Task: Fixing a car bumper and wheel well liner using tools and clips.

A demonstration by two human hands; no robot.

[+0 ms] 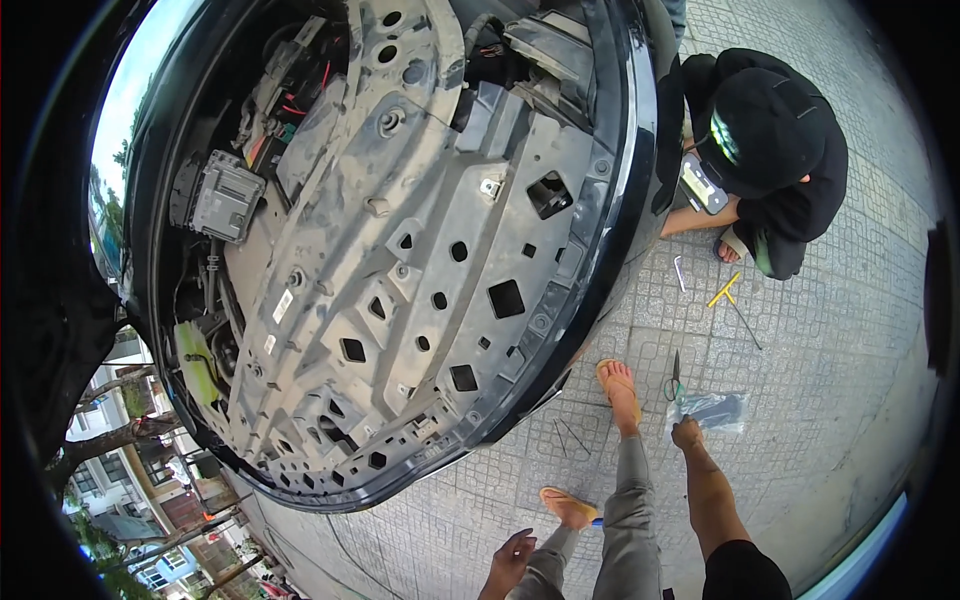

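Note:
At the lower right, my right hand (687, 432) is closed on the near corner of a clear plastic bag (733, 408) with a dark item inside, lying on the paving. Just beyond it are green-handled scissors (676, 372), blades pointing away. My left hand (512, 555) hangs low near my leg, fingers loosely curled and apart, holding nothing visible. Thin dark rods (570, 436) lie by my sandaled foot. A yellow T-handle tool (727, 292) and a metal hex key (680, 275) rest farther up the pavement.
The dark car body (628, 190) with exposed grey panel (420, 280) fills the left and centre. A crouching person (770, 160) in black works at its right edge with a pale device (703, 183). Grey paving (860, 330) surrounds us; trees and buildings show at lower left.

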